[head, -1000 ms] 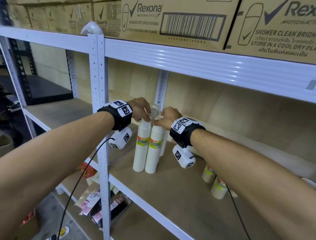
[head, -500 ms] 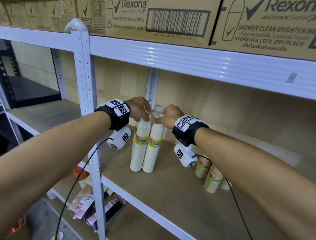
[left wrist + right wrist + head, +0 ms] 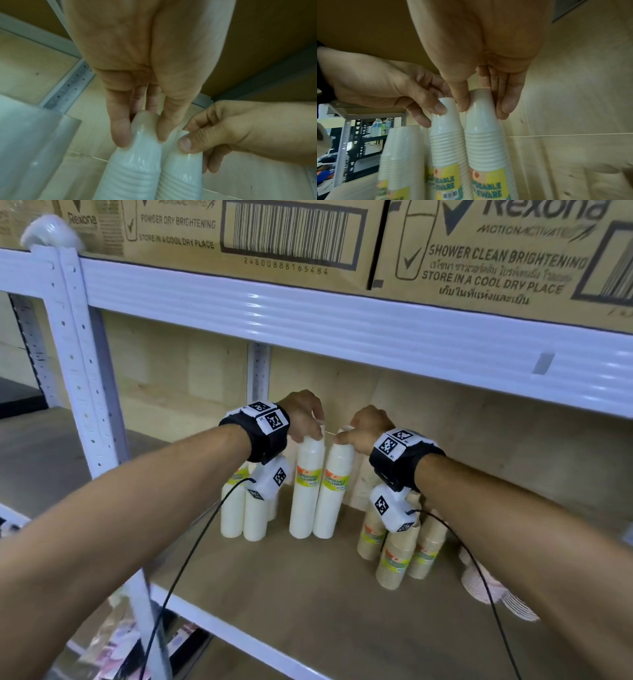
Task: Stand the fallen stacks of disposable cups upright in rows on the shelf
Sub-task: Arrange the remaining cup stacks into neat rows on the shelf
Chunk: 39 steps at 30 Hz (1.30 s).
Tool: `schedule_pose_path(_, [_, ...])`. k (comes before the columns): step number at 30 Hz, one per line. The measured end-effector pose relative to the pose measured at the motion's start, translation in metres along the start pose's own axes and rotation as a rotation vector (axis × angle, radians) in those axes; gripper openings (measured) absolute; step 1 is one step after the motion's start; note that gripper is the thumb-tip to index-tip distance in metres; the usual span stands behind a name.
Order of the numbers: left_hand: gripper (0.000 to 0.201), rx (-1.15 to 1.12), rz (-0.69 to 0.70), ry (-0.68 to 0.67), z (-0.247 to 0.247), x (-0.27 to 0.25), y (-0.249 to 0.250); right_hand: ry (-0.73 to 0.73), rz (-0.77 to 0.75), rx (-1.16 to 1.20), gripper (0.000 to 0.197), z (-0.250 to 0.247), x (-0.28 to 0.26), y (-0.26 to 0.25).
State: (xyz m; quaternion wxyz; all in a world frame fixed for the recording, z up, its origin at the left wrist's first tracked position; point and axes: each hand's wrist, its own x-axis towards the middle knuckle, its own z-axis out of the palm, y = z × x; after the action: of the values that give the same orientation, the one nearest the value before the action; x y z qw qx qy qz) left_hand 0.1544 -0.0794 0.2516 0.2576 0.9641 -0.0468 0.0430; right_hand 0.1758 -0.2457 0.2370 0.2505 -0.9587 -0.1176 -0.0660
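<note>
Cup stacks were the subject: two tall white wrapped stacks stood side by side, touching, at the centre of the head view, bases on the shelf [image 3: 308, 594]. The left hand [image 3: 303, 414] pinched the top of the left stack [image 3: 306, 491] between thumb and fingers; the right hand [image 3: 364, 428] held the top of the right stack [image 3: 334, 494] in the same narrow grip. Both wrist views confirmed fingertips curled round the uppermost cups.

Against the frames from a second before, the pair sat further back on the shelf, closer to the rear panel, and further white stacks [image 3: 243, 508] had come into view at their left, upright. At lower right stood brown cup stacks [image 3: 394, 556], also upright, and a pale stack [image 3: 496, 594] lying on its side at the right edge.

Judgement: the two held stacks appeared placed and near release; the row was forming. The fallen stack at right remained to be stood up.
</note>
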Motion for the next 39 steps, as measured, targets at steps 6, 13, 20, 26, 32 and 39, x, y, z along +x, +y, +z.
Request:
schedule_pose_path(6, [0.043,0.013,0.041,0.057,0.027,0.036,0.005,0.047,0.088,0.002,0.056,-0.001,0.019,0.021])
schedule_pose_path(13, [0.042,-0.051,0.07,0.095,0.046,0.064,0.007,0.09,0.146,0.002,0.046,0.005,0.037,0.034])
schedule_pose_path(20, [0.037,-0.142,0.069,0.053,0.055,0.082,0.002,0.097,0.162,0.004,0.052,0.017,0.055,0.04])
schedule_pose_path(26, [0.038,-0.092,0.044,0.048,0.057,0.09,0.006,-0.011,0.153,-0.013,0.048,0.015,0.059,0.037])
schedule_pose_path(32, [0.037,-0.125,0.05,0.122,0.062,0.096,0.008,-0.012,0.136,-0.068,0.037,0.02,0.063,0.038])
schedule_pose_path(39, [0.043,-0.1,0.021,0.097,0.055,0.09,0.01,0.005,0.174,-0.052,0.047,0.016,0.058,0.039])
